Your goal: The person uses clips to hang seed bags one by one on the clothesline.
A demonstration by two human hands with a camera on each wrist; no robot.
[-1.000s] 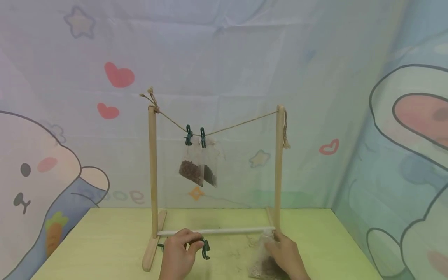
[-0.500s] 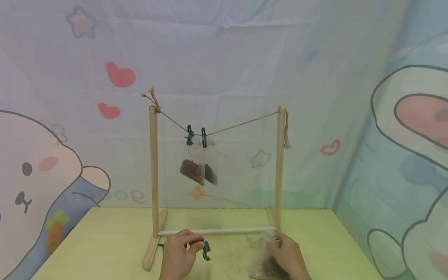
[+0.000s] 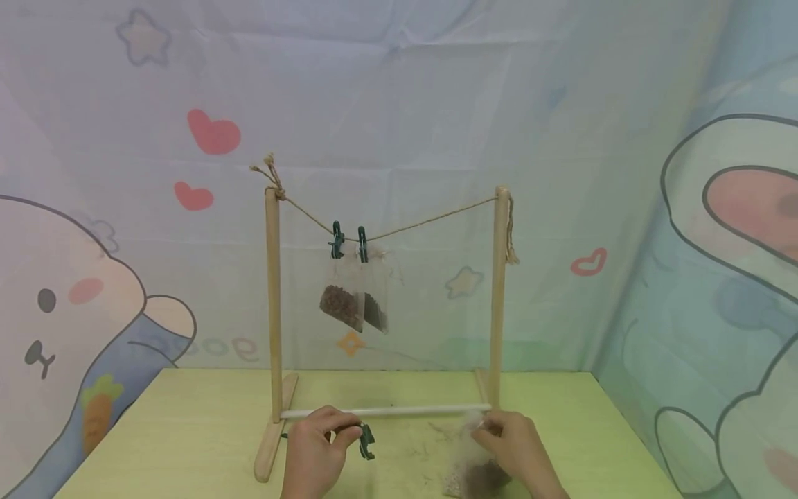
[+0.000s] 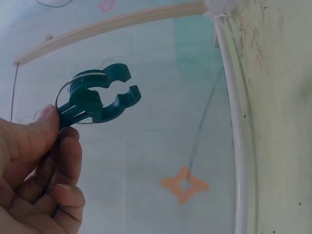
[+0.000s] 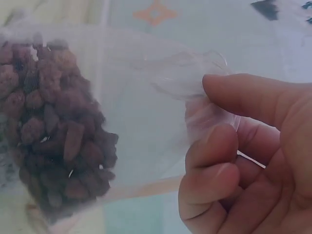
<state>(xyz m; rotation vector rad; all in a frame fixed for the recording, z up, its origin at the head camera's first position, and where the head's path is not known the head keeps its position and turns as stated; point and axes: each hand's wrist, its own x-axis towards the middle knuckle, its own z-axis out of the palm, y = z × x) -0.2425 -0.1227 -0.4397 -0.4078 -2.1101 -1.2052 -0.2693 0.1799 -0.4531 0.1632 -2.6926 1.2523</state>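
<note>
My left hand (image 3: 318, 450) pinches the handles of a green plastic clip (image 4: 92, 97) between thumb and fingers. The clip's mouth points away from the hand, as the left wrist view shows. On the right, my right hand (image 3: 517, 447) pinches the gathered top of a sheer drawstring bag (image 5: 58, 126) with reddish-brown stones in its bottom. Beneath that bag, partly hidden, lie pale pebbles (image 3: 453, 483). Two more green clips (image 3: 363, 244) hang on the rope, with sheer bags (image 3: 341, 305) of dark stones below them.
A wooden frame (image 3: 273, 305) stands on the yellow table (image 3: 206, 416), its twine (image 3: 436, 220) sagging between two posts. A white bar (image 3: 386, 412) joins the posts low down. Another green clip (image 3: 285, 435) shows beside my left hand. A printed cloth (image 3: 399, 125) hangs behind.
My right hand has risen slightly and moved a little right, lifting the stone bag so the pale pebbles show more. My left hand keeps its clip almost still.
</note>
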